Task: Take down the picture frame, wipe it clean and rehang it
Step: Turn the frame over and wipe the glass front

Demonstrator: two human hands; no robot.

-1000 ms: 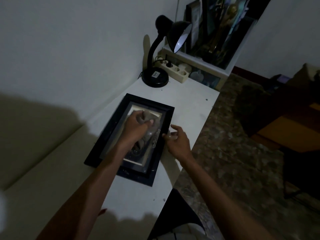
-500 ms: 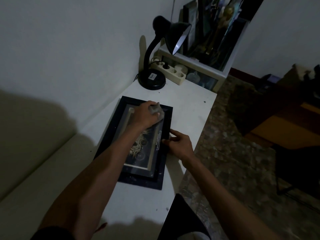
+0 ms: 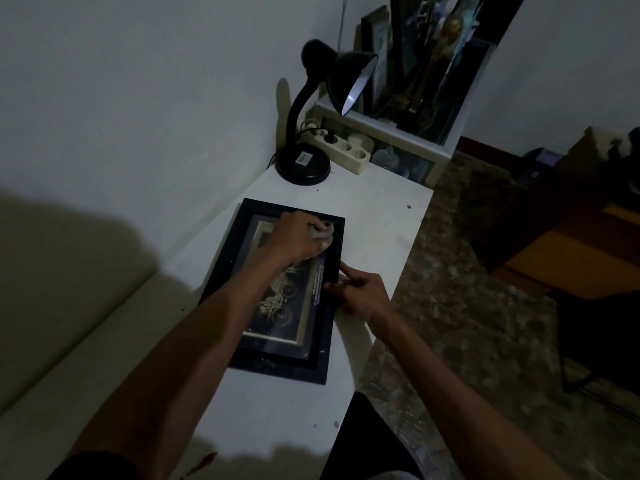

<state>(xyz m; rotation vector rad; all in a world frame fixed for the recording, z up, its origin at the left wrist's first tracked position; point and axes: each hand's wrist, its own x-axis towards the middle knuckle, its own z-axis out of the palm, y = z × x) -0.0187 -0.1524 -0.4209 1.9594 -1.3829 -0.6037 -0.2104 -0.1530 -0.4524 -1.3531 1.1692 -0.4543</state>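
Our left hand (image 3: 298, 239) is bunched around a small grey cloth (image 3: 325, 233) on the far corner of the picture frame (image 3: 277, 292), while our right hand (image 3: 360, 294) steadies its right edge with straight fingers. The frame lies flat, face up, on the white table (image 3: 374, 216) near the black desk lamp (image 3: 322, 109). We judge it rigid and light, its glazed front smooth, slippery and breakable, so we should lift it by both dark moulded side rails.

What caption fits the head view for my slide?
Left hand wipes the picture frame with a cloth while the right hand steadies it.
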